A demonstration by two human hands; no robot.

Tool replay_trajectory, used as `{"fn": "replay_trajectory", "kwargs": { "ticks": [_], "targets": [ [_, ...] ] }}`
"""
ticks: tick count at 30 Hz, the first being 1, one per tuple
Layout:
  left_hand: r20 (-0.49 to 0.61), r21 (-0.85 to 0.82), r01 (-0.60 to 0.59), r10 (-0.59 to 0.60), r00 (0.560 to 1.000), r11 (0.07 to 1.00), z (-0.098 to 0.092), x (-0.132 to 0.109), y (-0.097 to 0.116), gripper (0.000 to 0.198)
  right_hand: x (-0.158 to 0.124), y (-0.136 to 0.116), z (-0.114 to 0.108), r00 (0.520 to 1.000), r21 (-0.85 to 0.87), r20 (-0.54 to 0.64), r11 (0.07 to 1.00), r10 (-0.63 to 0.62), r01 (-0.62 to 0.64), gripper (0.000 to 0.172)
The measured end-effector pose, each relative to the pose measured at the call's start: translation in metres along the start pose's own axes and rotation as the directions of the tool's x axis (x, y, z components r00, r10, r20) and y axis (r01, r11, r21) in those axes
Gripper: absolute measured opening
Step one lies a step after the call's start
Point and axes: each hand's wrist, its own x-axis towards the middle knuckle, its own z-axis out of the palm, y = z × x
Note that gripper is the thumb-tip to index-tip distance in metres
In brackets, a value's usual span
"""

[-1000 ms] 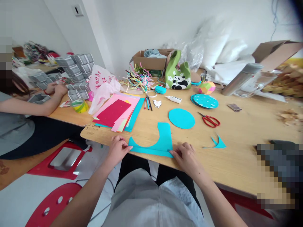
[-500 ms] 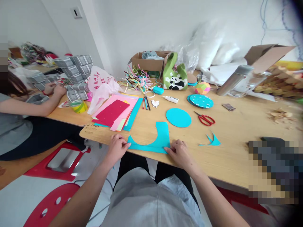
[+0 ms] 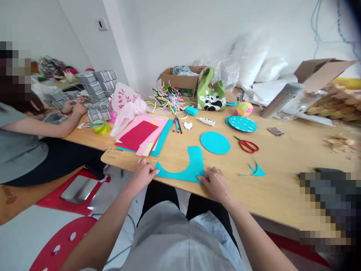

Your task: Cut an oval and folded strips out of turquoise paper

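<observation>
Here, left hand [image 3: 143,174] and right hand [image 3: 216,183] hold a curved blue sheet [image 3: 194,166].

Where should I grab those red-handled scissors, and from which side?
Probably by the handle loops of the scissors, with your right hand coming from the near right: they lie flat on the table, loops toward the right, blades pointing to the far left, so your fingers would meet the handles before the tips.

There are three pens [image 3: 177,125], one notched sheet [image 3: 194,168] and one thermos [image 3: 282,101].
</observation>
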Motion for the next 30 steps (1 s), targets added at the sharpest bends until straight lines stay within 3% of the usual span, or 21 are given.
{"fn": "replay_trajectory", "kwargs": {
  "ticks": [10,17,30],
  "targets": [
    [0.026,-0.017,0.021,-0.021,0.999,1.000,-0.003,0.003,0.001,0.021,-0.002,0.006,0.006,1.000,-0.024,-0.004,1.000,-0.011,0.011,0.035],
    [0.034,-0.017,0.014,-0.013,0.999,1.000,-0.002,0.006,0.000,0.030,-0.001,0.005,0.004,1.000,-0.002,-0.015,1.000,-0.016,0.016,0.035],
    [0.013,0.030,-0.036,0.036,0.999,0.999,-0.002,0.002,0.002,0.030,0.001,-0.002,-0.007,0.996,-0.053,0.076,0.998,0.037,-0.033,0.037]
  ]
}}
